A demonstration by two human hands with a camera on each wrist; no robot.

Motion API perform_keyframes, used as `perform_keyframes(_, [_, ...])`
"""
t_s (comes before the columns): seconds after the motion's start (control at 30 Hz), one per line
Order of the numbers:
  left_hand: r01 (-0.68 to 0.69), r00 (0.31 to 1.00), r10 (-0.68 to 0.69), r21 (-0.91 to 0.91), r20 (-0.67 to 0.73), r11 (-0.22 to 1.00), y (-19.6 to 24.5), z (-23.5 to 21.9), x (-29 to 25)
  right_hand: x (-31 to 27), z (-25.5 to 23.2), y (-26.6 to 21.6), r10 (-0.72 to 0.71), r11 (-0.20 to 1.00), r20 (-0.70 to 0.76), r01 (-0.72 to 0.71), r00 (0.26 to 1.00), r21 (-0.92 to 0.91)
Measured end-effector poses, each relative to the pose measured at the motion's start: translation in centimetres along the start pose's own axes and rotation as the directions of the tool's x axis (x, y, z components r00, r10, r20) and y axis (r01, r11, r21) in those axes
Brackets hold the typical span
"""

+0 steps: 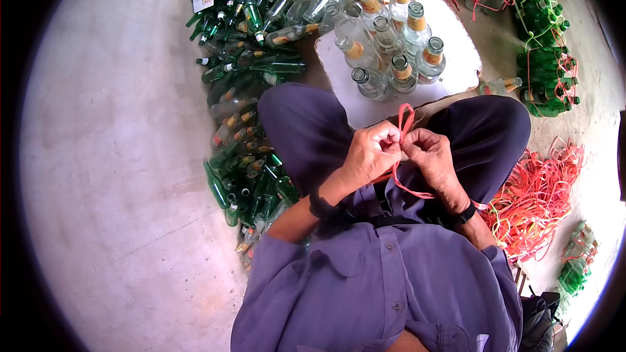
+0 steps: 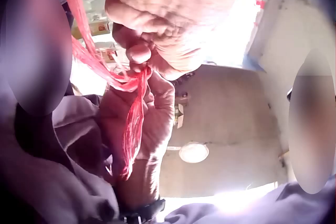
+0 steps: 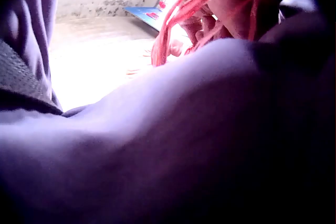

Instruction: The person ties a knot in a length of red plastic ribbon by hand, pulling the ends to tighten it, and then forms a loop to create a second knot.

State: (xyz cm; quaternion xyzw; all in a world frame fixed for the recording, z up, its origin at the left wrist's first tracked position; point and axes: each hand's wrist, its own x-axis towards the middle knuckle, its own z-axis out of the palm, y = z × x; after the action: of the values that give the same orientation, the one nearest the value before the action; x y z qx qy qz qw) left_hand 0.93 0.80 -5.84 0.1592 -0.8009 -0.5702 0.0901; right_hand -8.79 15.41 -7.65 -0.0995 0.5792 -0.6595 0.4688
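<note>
1. Red string [image 2: 135,134] is up between the knees [image 1: 303,127], held by both hands. The left hand [image 1: 372,152] pinches it with thumb and finger. The right hand [image 1: 432,158] pinches it too, just beside.
2. It looks like a knot is being made. Hold the two pinches close, so the small bit in the middle does not slip.
3. One loop [image 1: 411,116] of it sticks up past both hands. Hold that tight at the bottom, or it could come undone.
4. More string hangs down under the hands. Let it hang free, so it does not get caught.
5. Pull slowly and the same on both sides, as thin string may split.
6. Bottles [image 1: 402,73] stand close together on the white surface [image 1: 456,39], near the hands. Try not to bump them.
</note>
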Motion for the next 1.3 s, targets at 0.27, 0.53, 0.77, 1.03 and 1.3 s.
perform_keyframes(0.27, [-0.143, 0.989, 0.145, 0.163, -0.003, 0.976, 0.3, 0.4, -0.1, 0.1, -0.1, 0.0, 0.075, 0.997, 0.006, -0.075, 0.997, 0.017])
perform_keyframes(0.53, [0.012, 0.999, -0.01, -0.05, 0.044, 0.999, 0.0, -0.3, -0.4, 0.2, 0.0, 0.2, -0.032, 0.999, 0.028, 0.033, 0.999, -0.019])
perform_keyframes(0.77, [0.093, 0.995, -0.088, -0.116, 0.052, 0.989, -0.4, -0.3, -0.4, -0.1, 0.6, 0.2, -0.099, 0.995, -0.022, 0.098, 0.995, -0.036])
perform_keyframes(1.03, [0.299, 0.954, -0.265, -0.441, 0.14, 0.846, 0.6, -0.6, -0.1, -0.3, 1.0, -0.1, -0.101, 0.995, -0.023, 0.101, 0.995, 0.014])
perform_keyframes(1.3, [0.301, 0.953, -0.266, -0.373, 0.144, 0.878, 1.6, -0.6, 0.0, 0.3, -0.5, 0.4, 0.091, 0.972, 0.082, -0.106, 0.992, 0.209])
